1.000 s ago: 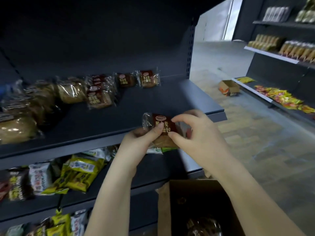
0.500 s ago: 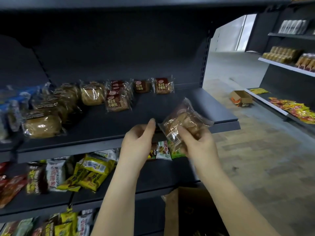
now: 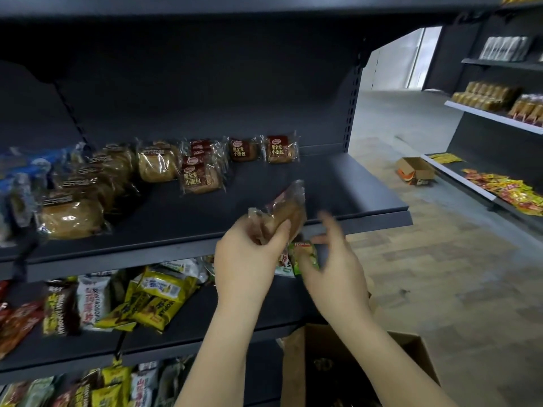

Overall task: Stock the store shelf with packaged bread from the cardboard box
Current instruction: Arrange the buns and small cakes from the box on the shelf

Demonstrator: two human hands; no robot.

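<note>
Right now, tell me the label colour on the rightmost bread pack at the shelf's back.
Dark red label with yellowish characters, seen in the head view.

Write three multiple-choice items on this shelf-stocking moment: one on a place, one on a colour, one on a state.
1. Where does the small orange-printed cardboard box lie?
A) on the bread shelf
B) on the tiled floor across the aisle
C) in a hand

2. What colour is the metal shelf board in front of the person?
A) white
B) yellow
C) dark grey

3. What is the state of the clear-wrapped brown bread packet?
A) gripped by the left hand
B) lying flat on the shelf
C) inside a box

Answers:
1 B: it sits on the floor at the foot of the shelving opposite.
2 C: the board is dark grey all over.
3 A: the left fingers curl round it, and the right hand is open and apart from it.
</note>
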